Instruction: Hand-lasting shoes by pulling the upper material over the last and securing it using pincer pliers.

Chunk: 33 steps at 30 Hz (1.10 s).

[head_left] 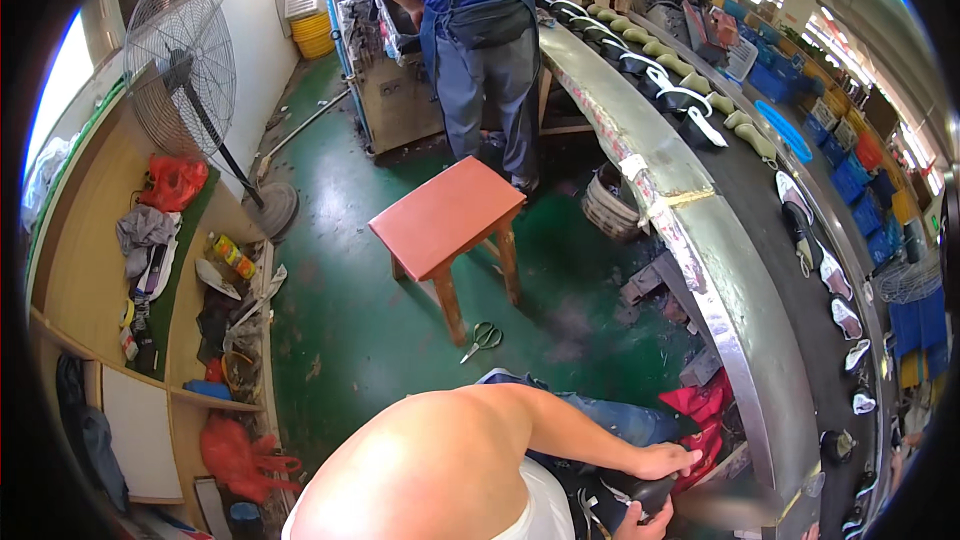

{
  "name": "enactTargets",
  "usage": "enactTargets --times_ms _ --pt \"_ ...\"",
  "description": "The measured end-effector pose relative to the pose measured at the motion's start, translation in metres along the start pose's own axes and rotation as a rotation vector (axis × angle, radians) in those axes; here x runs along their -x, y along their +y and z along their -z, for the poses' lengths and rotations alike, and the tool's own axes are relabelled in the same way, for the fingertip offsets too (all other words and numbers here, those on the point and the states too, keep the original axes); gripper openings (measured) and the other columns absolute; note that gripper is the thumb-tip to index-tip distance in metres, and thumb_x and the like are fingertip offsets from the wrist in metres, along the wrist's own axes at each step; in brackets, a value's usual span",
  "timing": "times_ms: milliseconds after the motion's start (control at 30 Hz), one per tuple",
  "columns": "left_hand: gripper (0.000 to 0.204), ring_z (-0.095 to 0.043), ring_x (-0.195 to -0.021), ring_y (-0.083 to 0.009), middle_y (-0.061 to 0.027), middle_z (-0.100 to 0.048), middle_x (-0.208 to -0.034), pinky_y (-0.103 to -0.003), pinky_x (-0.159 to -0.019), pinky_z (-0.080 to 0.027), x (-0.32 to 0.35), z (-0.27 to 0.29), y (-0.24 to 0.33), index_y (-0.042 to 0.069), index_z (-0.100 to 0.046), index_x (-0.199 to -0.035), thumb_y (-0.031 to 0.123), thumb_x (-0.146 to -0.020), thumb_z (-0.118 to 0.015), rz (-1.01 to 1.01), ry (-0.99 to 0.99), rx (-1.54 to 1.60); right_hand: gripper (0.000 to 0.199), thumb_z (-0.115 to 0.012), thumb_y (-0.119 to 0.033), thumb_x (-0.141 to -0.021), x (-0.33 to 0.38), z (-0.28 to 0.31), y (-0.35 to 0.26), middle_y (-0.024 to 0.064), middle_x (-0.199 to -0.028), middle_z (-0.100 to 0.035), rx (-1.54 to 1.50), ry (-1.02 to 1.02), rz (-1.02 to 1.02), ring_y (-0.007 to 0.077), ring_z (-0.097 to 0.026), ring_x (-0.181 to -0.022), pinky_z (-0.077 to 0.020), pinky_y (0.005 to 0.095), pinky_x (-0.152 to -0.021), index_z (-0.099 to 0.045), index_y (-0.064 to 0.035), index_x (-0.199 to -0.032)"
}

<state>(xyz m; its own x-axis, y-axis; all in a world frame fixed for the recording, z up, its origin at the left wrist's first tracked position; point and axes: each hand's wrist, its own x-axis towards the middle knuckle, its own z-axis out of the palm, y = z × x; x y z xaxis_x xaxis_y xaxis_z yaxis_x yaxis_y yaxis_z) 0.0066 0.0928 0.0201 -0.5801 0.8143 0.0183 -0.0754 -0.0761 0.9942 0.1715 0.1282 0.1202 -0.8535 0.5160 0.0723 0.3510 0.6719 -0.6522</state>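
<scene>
Low at the right of the lower edge, a black shoe lies between my two hands, partly hidden by them. My left hand is closed over its upper side, with the arm reaching across from the left. From below, my right hand grips the same shoe with bent fingers. White strips show beside the shoe, too covered to make out. Just beyond my left hand is a crumpled red cloth or bag, next to my jeans-covered leg.
A red-topped stool stands ahead, with scissors on the green floor. Beyond it stands a co-worker. A conveyor carrying shoes and green shoe lasts curves along the right behind a metal ledge. Left are shelves and a fan.
</scene>
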Motion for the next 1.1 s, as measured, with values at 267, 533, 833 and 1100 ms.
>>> enactTargets --times_ms 267,533,833,1100 --pt "0.057 -0.051 -0.124 -0.0362 -0.0206 -0.054 -0.13 -0.042 -0.104 -0.04 0.03 -0.016 0.023 0.006 -0.041 -0.14 0.048 -0.104 -0.026 -0.007 0.066 -0.148 0.095 -0.081 -0.029 -0.072 -0.012 0.012 0.021 0.0232 -0.146 -0.037 -0.262 -0.136 0.191 0.0356 -0.042 -0.131 -0.0339 0.0439 -0.109 -0.03 -0.0008 -0.147" --pt "0.056 -0.053 -0.124 -0.036 -0.0211 -0.057 -0.13 -0.041 -0.104 -0.041 0.032 -0.019 0.026 0.005 -0.04 -0.143 0.044 -0.103 -0.033 0.138 0.18 -0.124 0.102 -0.08 -0.04 -0.075 -0.009 -0.007 -0.018 0.0219 -0.147 -0.04 -0.672 -0.189 0.058 0.029 -0.04 -0.135 -0.03 0.0392 -0.113 -0.026 0.0057 -0.148" --pt "0.041 -0.057 -0.12 -0.0308 -0.0202 -0.061 -0.124 -0.04 -0.1 -0.044 0.021 -0.006 0.036 0.001 -0.052 -0.132 0.027 -0.103 -0.039 0.231 0.158 -0.012 0.065 -0.076 -0.021 -0.082 0.002 -0.042 -0.027 0.0215 -0.128 -0.058 -0.413 0.219 -0.099 0.0275 -0.057 -0.115 -0.0446 0.0377 -0.099 -0.048 0.007 -0.134" --pt "0.086 -0.047 -0.13 -0.0358 -0.0201 -0.045 -0.144 -0.049 -0.103 -0.04 0.035 0.006 0.016 0.007 -0.026 -0.151 0.062 -0.09 -0.052 0.432 0.152 -0.047 0.088 -0.074 -0.014 -0.084 -0.007 -0.036 -0.003 0.0235 -0.147 -0.037 -0.395 -0.038 -0.128 0.0294 -0.044 -0.13 -0.0367 0.0392 -0.108 -0.019 0.0046 -0.149"
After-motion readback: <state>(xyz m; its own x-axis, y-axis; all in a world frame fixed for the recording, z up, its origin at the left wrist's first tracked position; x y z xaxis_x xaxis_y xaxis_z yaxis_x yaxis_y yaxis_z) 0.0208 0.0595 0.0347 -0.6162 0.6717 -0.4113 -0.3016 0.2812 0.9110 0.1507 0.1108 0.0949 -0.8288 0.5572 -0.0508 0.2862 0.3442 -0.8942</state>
